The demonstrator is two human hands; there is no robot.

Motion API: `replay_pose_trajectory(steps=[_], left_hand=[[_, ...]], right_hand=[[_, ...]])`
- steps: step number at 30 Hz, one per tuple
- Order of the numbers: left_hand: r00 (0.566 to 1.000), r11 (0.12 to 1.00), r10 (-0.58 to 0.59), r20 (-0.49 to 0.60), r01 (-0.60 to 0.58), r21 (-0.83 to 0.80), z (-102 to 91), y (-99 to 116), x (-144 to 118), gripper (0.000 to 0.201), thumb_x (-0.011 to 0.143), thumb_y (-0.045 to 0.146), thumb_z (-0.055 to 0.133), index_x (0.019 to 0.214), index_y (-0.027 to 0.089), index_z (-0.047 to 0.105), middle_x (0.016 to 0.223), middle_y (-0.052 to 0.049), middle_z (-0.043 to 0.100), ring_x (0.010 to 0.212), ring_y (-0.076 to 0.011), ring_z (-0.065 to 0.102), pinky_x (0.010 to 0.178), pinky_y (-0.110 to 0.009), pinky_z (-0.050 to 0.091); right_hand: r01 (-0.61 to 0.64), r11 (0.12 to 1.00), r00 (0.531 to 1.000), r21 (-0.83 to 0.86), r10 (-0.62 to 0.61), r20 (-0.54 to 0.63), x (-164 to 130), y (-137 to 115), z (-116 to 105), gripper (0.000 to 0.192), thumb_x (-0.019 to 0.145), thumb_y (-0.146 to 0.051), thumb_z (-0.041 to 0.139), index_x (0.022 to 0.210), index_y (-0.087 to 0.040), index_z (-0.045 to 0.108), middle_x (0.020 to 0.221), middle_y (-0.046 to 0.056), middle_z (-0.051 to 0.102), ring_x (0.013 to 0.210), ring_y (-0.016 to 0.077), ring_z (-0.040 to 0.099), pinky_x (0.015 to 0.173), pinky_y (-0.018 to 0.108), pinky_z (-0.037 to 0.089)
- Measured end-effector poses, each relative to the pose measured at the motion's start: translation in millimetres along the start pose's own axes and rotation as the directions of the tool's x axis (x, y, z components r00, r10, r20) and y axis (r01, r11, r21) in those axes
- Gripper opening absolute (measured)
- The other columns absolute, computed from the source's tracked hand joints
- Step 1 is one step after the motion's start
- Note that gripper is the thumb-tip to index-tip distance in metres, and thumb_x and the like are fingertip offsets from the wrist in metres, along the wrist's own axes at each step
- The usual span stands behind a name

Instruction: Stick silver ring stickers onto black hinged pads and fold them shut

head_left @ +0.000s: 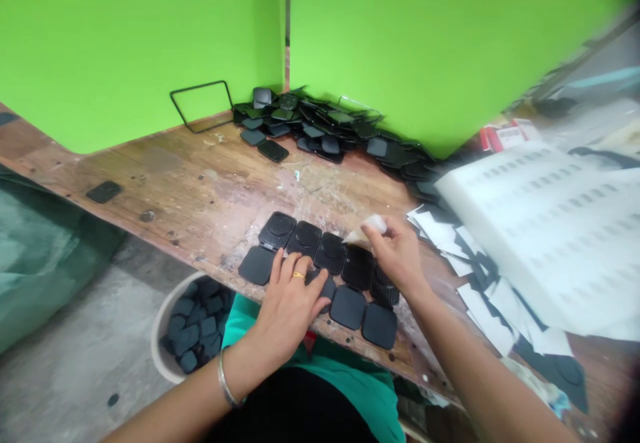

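Left hand (289, 303) pressing black pads (330, 253); right hand (397, 253) pinching white strip (367, 228)

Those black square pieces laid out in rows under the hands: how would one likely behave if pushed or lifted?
The black square pieces look thin, flat and rigid, so probably light and stiff. Lying flat on the wooden bench, they would likely slide, not roll. The left hand presses one, perhaps to stop sliding.

Partly hidden under left hand (289, 303): black pad (326, 288). Behind right hand (397, 253): ribbed pad (384, 288), mostly covered. Right of that hand: white perforated sheet (550, 230) blurred, cut by frame edge. Pinched white scrap (371, 225) unidentifiable.
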State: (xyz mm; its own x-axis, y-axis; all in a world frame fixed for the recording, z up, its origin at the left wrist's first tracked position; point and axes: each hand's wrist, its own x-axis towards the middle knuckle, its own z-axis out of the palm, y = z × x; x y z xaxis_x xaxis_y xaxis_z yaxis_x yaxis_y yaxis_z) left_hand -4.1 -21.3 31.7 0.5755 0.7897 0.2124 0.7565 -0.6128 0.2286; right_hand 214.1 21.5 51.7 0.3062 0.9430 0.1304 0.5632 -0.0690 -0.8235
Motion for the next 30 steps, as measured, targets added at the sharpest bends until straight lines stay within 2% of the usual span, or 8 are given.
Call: replay_pose_trajectory(steps=[5, 9, 13, 17, 21, 25, 27, 30], left_hand=[[1.0, 0.999, 0.001, -0.003, -0.001, -0.039, 2.0, -1.1, -0.2, 0.038, 0.085, 0.031, 0.07, 0.122, 0.02, 0.066, 0.117, -0.013, 0.057, 0.12, -0.0323, 0.048, 0.112, -0.063, 0.032], [1.0, 0.999, -0.002, -0.004, 0.002, -0.038, 2.0, -1.2, -1.0, 0.039, 0.085, 0.032, 0.07, 0.122, 0.02, 0.066, 0.117, -0.013, 0.056, 0.12, -0.0326, 0.047, 0.112, -0.062, 0.033], [1.0, 1.0, 0.0, 0.001, 0.0, -0.026, 2.2, -1.1, -1.8, 0.04, 0.085, 0.034, 0.07, 0.122, 0.02, 0.067, 0.116, -0.013, 0.056, 0.12, -0.0333, 0.047, 0.112, -0.062, 0.033], [1.0, 1.0, -0.006, 0.004, 0.006, -0.03, 3.0, -1.6, -1.6, 0.04, 0.085, 0.034, 0.07, 0.123, 0.02, 0.066, 0.115, -0.012, 0.056, 0.118, -0.032, 0.048, 0.112, -0.062, 0.032], [1.0, 0.999, -0.002, 0.001, 0.002, -0.035, 3.9, -2.0, -1.8, 0.04, 0.085, 0.034, 0.07, 0.122, 0.02, 0.066, 0.115, -0.012, 0.056, 0.118, -0.0319, 0.048, 0.112, -0.062, 0.032], [1.0, 0.999, 0.007, -0.002, -0.007, -0.037, 4.1, -1.2, -0.8, 0.039, 0.086, 0.033, 0.069, 0.122, 0.02, 0.066, 0.116, -0.013, 0.055, 0.118, -0.0324, 0.047, 0.112, -0.062, 0.033], [1.0, 0.998, 0.003, 0.0, -0.003, -0.055, 3.2, -1.8, 0.0, 0.038, 0.085, 0.034, 0.07, 0.121, 0.02, 0.067, 0.116, -0.012, 0.055, 0.118, -0.0323, 0.047, 0.112, -0.063, 0.032], [1.0, 0.995, 0.007, -0.02, -0.009, -0.099, -0.1, -7.1, -0.6, 0.044, 0.084, 0.032, 0.072, 0.125, 0.021, 0.064, 0.119, -0.012, 0.054, 0.117, -0.0315, 0.046, 0.111, -0.063, 0.034]], right_hand=[[-0.015, 0.999, 0.993, -0.032, 0.019, 0.113, -14.5, -10.9, -6.4, 0.029, 0.081, -0.045, 0.059, 0.078, -0.017, 0.066, 0.071, 0.003, 0.066, 0.066, 0.0184, 0.057, 0.063, 0.028, 0.04], [0.053, 0.998, 0.984, 0.018, -0.056, 0.167, -15.2, -20.6, 10.4, 0.026, 0.083, -0.042, 0.058, 0.076, -0.017, 0.065, 0.071, 0.003, 0.065, 0.069, 0.018, 0.058, 0.067, 0.028, 0.041], [0.156, 0.987, 0.982, -0.026, -0.152, 0.109, -1.4, -23.1, 29.6, 0.024, 0.083, -0.04, 0.056, 0.082, -0.017, 0.066, 0.078, 0.004, 0.066, 0.075, 0.0197, 0.058, 0.071, 0.03, 0.041], [0.22, 0.971, 0.975, -0.095, -0.215, 0.059, 14.1, -17.4, 30.0, 0.025, 0.082, -0.041, 0.056, 0.079, -0.017, 0.064, 0.076, 0.005, 0.065, 0.074, 0.0204, 0.056, 0.07, 0.031, 0.04], [0.148, 0.982, 0.989, -0.117, -0.143, 0.046, 15.3, -7.4, 14.4, 0.029, 0.081, -0.045, 0.057, 0.077, -0.017, 0.063, 0.073, 0.005, 0.064, 0.069, 0.0192, 0.055, 0.065, 0.031, 0.038], [0.022, 0.997, 0.998, -0.072, -0.018, 0.057, 7.0, 2.2, -2.5, 0.033, 0.078, -0.049, 0.06, 0.074, -0.017, 0.064, 0.068, 0.003, 0.063, 0.064, 0.0179, 0.054, 0.062, 0.03, 0.038], [-0.073, 0.997, 0.995, 0.004, 0.073, 0.074, 4.1, 4.8, -8.4, 0.035, 0.075, -0.051, 0.063, 0.074, -0.016, 0.066, 0.066, 0.003, 0.063, 0.061, 0.0173, 0.053, 0.06, 0.03, 0.038], [-0.202, 0.957, 0.979, 0.21, 0.191, 0.073, 3.6, 4.4, -10.8, 0.037, 0.069, -0.053, 0.068, 0.077, -0.017, 0.068, 0.067, 0.003, 0.065, 0.061, 0.0167, 0.054, 0.058, 0.029, 0.039]])
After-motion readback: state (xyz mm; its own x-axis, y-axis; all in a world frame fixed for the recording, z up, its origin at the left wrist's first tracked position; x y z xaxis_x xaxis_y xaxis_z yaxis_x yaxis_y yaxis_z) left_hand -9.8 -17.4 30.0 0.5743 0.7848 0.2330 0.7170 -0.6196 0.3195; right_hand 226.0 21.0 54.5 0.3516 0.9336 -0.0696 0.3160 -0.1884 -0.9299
